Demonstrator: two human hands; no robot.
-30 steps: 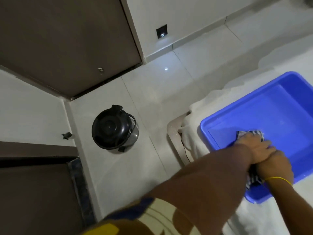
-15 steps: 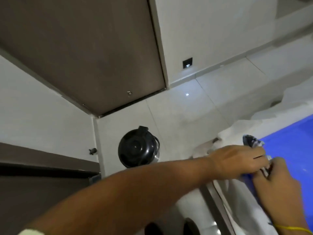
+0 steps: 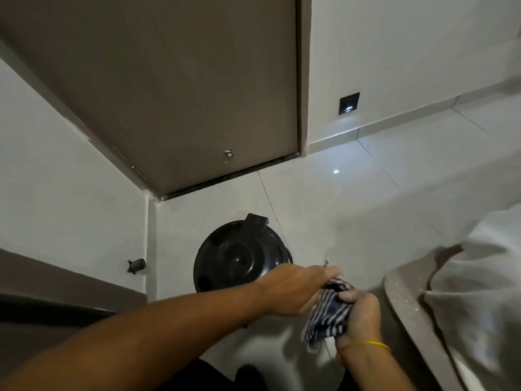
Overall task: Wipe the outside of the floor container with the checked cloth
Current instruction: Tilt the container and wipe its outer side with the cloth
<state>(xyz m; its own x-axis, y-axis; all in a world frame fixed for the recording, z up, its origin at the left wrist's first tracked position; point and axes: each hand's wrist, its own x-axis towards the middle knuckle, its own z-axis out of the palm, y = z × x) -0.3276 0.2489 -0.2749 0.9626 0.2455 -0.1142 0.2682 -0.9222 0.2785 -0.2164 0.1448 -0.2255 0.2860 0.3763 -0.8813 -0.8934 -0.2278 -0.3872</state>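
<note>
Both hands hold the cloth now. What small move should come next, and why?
Probably lower the checked cloth to the container side. The left hand and right hand grip it beside the black lid, not yet touching the container.

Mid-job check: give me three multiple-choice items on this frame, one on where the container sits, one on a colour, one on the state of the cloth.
1. Where does the floor container stand?
A. On the floor in the corner near the door
B. On the white-covered surface at right
C. In the person's lap

2. What colour is the container's lid?
A. Blue
B. Black
C. White

3. What is the state of the checked cloth?
A. Lying flat on the floor
B. Draped over the container
C. Bunched between the left hand and right hand

Answers: 1 A, it sits on the tiles where wall and door frame meet. 2 B, the top shows glossy black. 3 C, both hands grip it and it does not touch the container.
</note>
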